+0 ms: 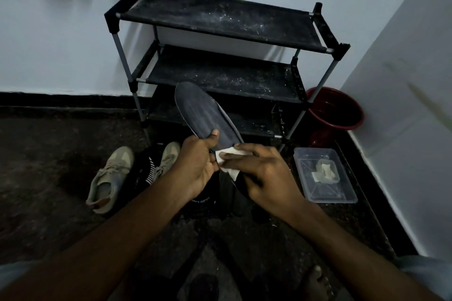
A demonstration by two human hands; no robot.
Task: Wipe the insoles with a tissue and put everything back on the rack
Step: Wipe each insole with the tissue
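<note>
An insole is held up in front of the rack, its toe end raised across the lower shelves and its heel end down by the hands. Its long axis runs from the hands away toward the rack, tilted slightly left.

The left hand is clasped round the heel part, thumb on the top face. The right hand grasps a tissue, which is pressed onto the heel end just beside the left thumb. Most of the insole's length therefore lies beyond the tissue, on the rack side. The coming stroke is judged to run along that axis, away from the body, and the right hand is the one placed for it.

On the floor before the rack, to its left, tan shoes are seen. Black shoes are partly hidden under the hands, so the putting back is judged not yet begun.

A clear box lies by the rack's right front leg, nearer the right hand. In it are a few pale folded pieces, probably tissues. A red bucket stands against the rack's right side. What it holds cannot be told.
</note>
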